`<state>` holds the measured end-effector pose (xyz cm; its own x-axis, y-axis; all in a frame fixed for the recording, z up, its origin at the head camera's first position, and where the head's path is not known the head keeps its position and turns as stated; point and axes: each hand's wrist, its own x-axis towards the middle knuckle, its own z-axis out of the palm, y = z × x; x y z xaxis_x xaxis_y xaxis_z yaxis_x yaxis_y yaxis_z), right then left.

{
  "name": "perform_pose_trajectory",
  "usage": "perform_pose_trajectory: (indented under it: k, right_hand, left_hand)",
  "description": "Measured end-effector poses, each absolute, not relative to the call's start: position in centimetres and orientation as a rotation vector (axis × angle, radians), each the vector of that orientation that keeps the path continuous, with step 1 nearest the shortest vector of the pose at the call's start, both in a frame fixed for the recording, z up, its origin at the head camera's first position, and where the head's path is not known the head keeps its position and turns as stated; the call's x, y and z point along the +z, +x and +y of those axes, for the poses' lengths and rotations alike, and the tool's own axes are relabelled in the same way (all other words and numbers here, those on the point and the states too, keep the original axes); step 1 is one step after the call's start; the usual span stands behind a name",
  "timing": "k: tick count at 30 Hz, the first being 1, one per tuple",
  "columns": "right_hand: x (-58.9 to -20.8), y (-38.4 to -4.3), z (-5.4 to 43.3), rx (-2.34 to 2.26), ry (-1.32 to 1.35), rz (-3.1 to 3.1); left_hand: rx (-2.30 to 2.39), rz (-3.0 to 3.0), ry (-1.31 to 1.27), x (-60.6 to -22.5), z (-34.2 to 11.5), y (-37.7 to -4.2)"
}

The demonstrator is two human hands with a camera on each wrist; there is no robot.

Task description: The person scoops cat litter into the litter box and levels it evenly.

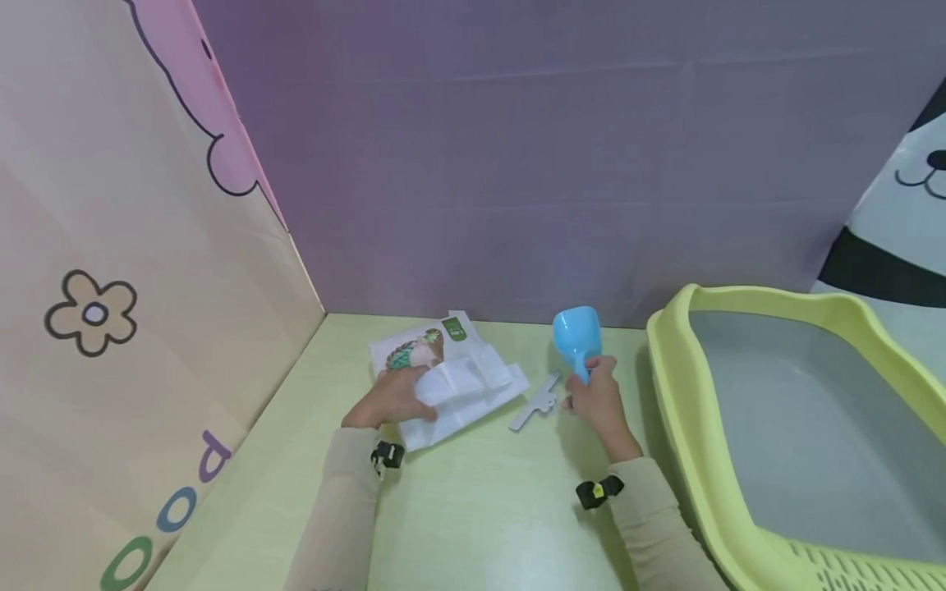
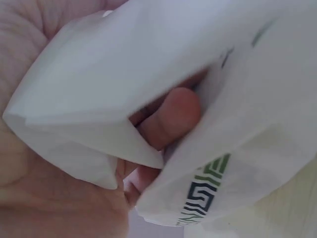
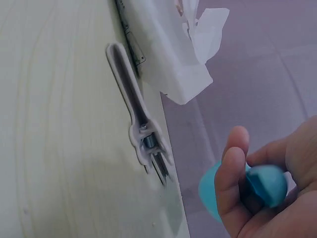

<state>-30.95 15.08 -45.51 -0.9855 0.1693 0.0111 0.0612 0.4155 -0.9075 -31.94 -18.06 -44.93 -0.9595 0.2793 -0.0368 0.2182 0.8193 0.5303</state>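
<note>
A white printed bag [image 1: 473, 382] lies on the table, its upper part crumpled. My left hand [image 1: 395, 396] grips the bag at its left side. In the left wrist view, a fingertip [image 2: 178, 111] shows through a gap in the white folds; other fingers are partly hidden by them. My right hand [image 1: 597, 402] holds a light-blue scoop [image 1: 578, 328] by its handle, bowl pointing away from me. The right wrist view shows curled fingers around the handle [image 3: 270, 184]. Between both hands lies a narrow grey plastic tool [image 1: 535, 402] with a small metal part [image 3: 148, 141] near one end.
To the right stands a large litter tray [image 1: 683, 427] with a yellow-green rim, a grey inside and slots along its near edge. A purple-grey cloth wall [image 1: 480, 180] rises behind the pale table [image 1: 473, 517]. A printed panel [image 1: 148, 246] stands on the left.
</note>
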Motion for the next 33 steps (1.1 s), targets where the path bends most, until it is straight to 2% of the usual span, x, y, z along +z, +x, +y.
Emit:
perform_pose_trajectory:
  k: [6, 15, 33]
  right_hand:
    - [-45.2, -31.0, 15.0, 1.659, -0.163, -2.556]
    - [-44.6, -30.7, 15.0, 1.574, -0.1, -2.581]
    - [-43.2, -29.9, 14.0, 1.687, -0.139, -2.565]
  left_hand:
    - [0.892, 2.815, 0.432, -44.4, -17.6, -31.3]
    - [0.855, 2.652, 0.645, -43.6, -15.5, -30.2]
    - [0.53, 2.675, 0.657, -40.9, -11.9, -27.4]
